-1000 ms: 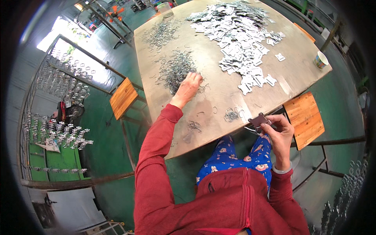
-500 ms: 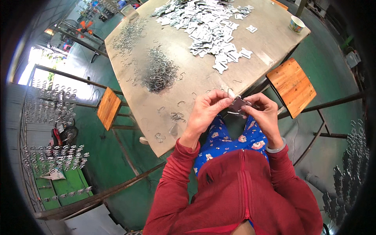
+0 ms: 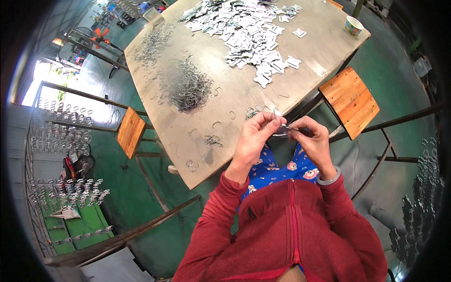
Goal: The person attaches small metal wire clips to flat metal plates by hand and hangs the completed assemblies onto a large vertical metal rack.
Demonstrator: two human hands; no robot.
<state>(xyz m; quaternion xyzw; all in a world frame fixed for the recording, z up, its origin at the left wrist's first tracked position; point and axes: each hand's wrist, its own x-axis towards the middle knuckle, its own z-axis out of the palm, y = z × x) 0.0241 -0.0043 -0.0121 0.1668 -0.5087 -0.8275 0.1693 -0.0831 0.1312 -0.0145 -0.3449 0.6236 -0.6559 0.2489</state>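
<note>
Spanning the small gap between two hands, one dark plate (image 3: 283, 131) sits just off the near edge of the tabletop (image 3: 244, 94), above the lap, tipped nearly edge-on. It lies to the right of the left hand (image 3: 257, 137) and to the left of the right hand (image 3: 312, 141); neither is clearly nearer. Fingers cover much of it, so its long axis cannot be told. The right grip is clamped on the plate's right side. The left grip pinches one bent wire (image 3: 275, 113) at the plate's left edge; whether it presses the plate too is hidden.

Farther out lie two small hook clusters: one (image 3: 253, 111) just beyond the left hand, another (image 3: 213, 140) to the left. Two larger hook heaps follow, one nearer (image 3: 190, 89), one farther (image 3: 152, 44), both uncountable. One spread of pale plates (image 3: 256, 49), also uncountable, covers the far middle, with one lone pale plate (image 3: 299, 33) to its right. One paper cup (image 3: 353, 26) stands far right. Two wooden stools flank the tabletop, one left (image 3: 131, 132), one right (image 3: 349, 102).
</note>
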